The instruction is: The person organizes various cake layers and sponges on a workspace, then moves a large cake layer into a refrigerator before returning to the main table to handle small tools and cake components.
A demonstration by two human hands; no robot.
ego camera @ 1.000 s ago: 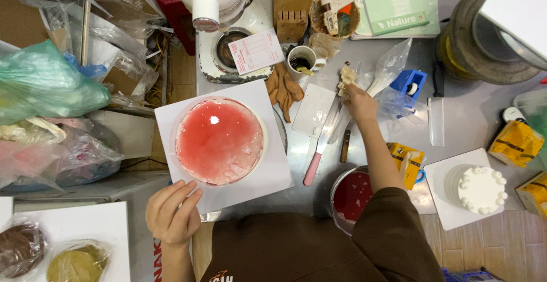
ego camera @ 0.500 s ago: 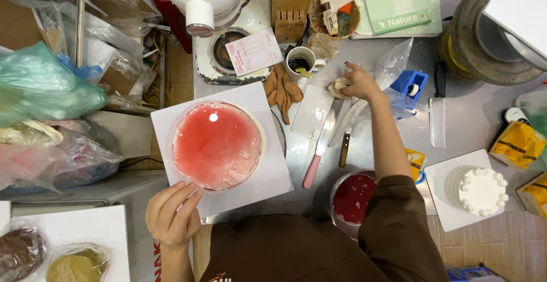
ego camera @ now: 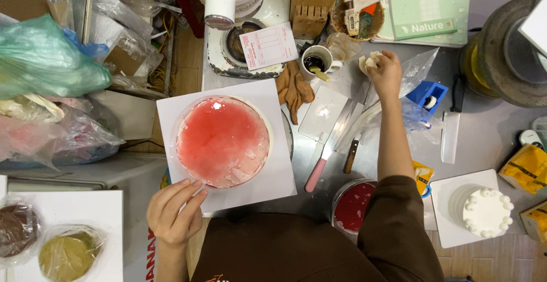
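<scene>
A round cake with a glossy red glaze (ego camera: 223, 141) sits on a white square board (ego camera: 273, 185) in front of me. My left hand (ego camera: 172, 213) rests at the board's near left corner, fingertips touching its edge. My right hand (ego camera: 385, 72) is stretched far across the steel table, closed around a crumpled white tissue (ego camera: 368, 61). Below that arm lie a pink-handled spatula (ego camera: 319, 165), a dark-handled knife (ego camera: 353, 148) and a clear piping bag (ego camera: 370, 117).
A bowl of red glaze (ego camera: 352, 207) stands near my body. A small white frosted cake (ego camera: 487, 212) on a board is at the right. A cup (ego camera: 317, 62), knife block (ego camera: 314, 3), blue tape dispenser (ego camera: 428, 97) and plastic bags (ego camera: 45, 71) crowd the edges.
My right hand has reached further away from me, from the spatula area to the back of the table, and closed on the white tissue. The left hand stays at the board.
</scene>
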